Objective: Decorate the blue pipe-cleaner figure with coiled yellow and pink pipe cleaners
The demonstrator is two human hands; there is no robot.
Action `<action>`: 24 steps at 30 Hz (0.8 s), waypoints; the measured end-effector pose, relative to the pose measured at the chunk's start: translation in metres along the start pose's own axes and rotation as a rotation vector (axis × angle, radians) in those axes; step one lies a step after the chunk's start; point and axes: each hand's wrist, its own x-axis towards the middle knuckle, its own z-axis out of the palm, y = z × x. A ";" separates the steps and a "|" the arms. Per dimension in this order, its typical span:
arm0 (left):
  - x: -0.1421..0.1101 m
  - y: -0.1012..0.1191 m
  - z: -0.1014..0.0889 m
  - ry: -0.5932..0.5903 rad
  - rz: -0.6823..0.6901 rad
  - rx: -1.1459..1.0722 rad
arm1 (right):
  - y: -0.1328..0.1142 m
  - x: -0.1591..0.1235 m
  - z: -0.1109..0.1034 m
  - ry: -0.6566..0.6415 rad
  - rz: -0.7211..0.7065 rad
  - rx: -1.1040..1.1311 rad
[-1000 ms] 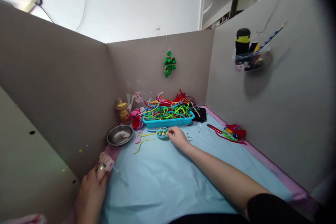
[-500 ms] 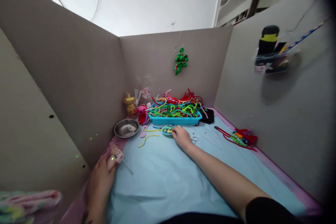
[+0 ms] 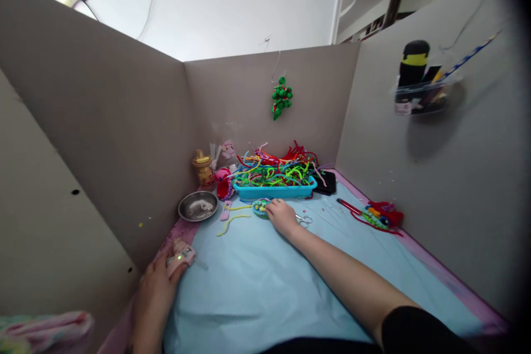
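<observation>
My left hand (image 3: 157,287) is closed around a pink glue gun (image 3: 182,257) with a small green light, at the left edge of the table. A translucent glue stick (image 3: 201,264) extends from it, blurred. My right hand (image 3: 282,217) reaches forward, its fingertips closed on the right edge of a small round teal piece (image 3: 259,206) with yellow bits on top. The fingers partly cover that piece. To its left lie yellow pipe cleaners (image 3: 228,224) and a small pink clip-like item (image 3: 225,211). Scissors (image 3: 305,220) lie just right of my right hand.
A blue tray (image 3: 276,192) heaped with colourful pipe cleaners stands at the back. A metal bowl (image 3: 198,207) with whitish bits sits left, near a yellow-lidded cup (image 3: 203,170). A red cutter (image 3: 348,206) and a colourful craft piece (image 3: 384,215) lie right. Grey panels enclose the table.
The view has shifted slightly. My left hand has lowered the glue gun a little and turned it slightly. My right hand stays at the teal piece.
</observation>
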 end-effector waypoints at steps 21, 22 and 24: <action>0.037 0.211 0.032 -0.192 0.493 -0.227 | 0.043 -0.014 -0.022 0.125 0.711 1.340; 0.046 0.217 0.047 -0.167 0.448 -0.203 | 0.041 -0.014 -0.016 0.080 0.678 1.300; 0.056 0.220 0.072 -0.126 0.413 -0.175 | 0.037 -0.013 -0.004 0.021 0.629 1.262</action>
